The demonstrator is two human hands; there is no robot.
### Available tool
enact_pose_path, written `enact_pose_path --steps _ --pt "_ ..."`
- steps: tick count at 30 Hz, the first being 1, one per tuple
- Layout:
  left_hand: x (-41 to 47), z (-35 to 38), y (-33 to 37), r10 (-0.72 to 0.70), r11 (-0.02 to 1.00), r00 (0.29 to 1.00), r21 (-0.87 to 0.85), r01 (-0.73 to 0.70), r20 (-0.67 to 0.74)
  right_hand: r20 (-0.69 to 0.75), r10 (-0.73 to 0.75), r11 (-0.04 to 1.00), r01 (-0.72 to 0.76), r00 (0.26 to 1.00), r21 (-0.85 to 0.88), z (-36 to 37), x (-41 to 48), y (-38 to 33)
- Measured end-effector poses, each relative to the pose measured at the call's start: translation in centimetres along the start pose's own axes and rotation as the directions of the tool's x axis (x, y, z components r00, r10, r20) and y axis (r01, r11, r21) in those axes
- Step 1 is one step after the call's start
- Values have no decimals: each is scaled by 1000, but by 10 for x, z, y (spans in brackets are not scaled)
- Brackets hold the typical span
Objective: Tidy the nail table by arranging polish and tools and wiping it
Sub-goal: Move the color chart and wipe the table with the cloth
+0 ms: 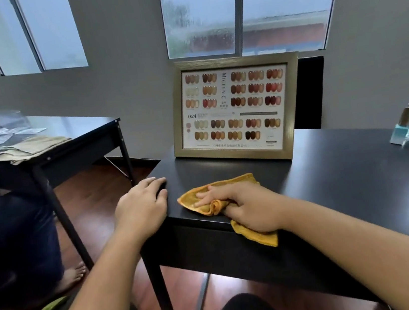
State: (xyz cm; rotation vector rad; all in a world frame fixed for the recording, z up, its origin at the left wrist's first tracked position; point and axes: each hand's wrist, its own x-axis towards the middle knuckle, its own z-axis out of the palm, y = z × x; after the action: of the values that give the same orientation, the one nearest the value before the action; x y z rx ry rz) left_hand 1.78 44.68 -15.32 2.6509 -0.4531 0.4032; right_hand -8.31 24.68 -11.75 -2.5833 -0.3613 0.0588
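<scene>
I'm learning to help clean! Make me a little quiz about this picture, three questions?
1. True or false: the right hand presses an orange cloth onto the black table.
2. Where does the left hand rest? A) on the framed nail colour chart B) on the table's corner C) on the floor
3. Fill in: the framed nail colour chart stands ____ on the table, behind the cloth.

Key: 1 true; 2 B; 3 upright
</scene>
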Motion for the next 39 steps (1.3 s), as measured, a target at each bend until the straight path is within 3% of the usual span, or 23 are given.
enact_pose_path --steps 4,8,13,17,18,22,26,33,36,38,39 --pt "0 -1 3 -40 999 999 18 39 21 -4 17 1000 -17 1000 -11 -17 -47 27" --pt "-1 3 23 -38 999 999 12 38 38 -122 239 967 -247 963 -59 -46 -95 74" --pt "-4 8 64 94 995 989 -21 -93 110 -303 508 833 -549 806 -63 -74 -130 115" --pt "-7 13 100 138 990 977 -7 -139 161 -438 591 702 -700 677 -134 -59 -103 99" --pt "-9 15 110 159 987 971 -3 -161 176 -437 575 704 -690 692 -166 -51 -95 91" --pt "-16 23 145 233 971 945 -7 -238 231 -258 350 870 -415 900 -266 -32 -88 71" --pt "-21 31 152 263 962 929 6 -273 259 -116 273 941 -290 955 -175 -51 -126 92" --pt "-17 23 164 237 967 926 16 -253 295 -164 324 932 -344 932 -114 -79 -171 127" --pt "-21 20 194 392 920 901 -64 -387 185 -418 319 947 -298 851 117 -89 -179 120" --pt "-26 20 217 538 838 832 -198 -509 138 -597 264 962 -255 758 101 -101 -192 111" --pt "-28 21 229 595 794 792 -255 -551 141 -606 245 962 -267 757 55 -105 -200 106"
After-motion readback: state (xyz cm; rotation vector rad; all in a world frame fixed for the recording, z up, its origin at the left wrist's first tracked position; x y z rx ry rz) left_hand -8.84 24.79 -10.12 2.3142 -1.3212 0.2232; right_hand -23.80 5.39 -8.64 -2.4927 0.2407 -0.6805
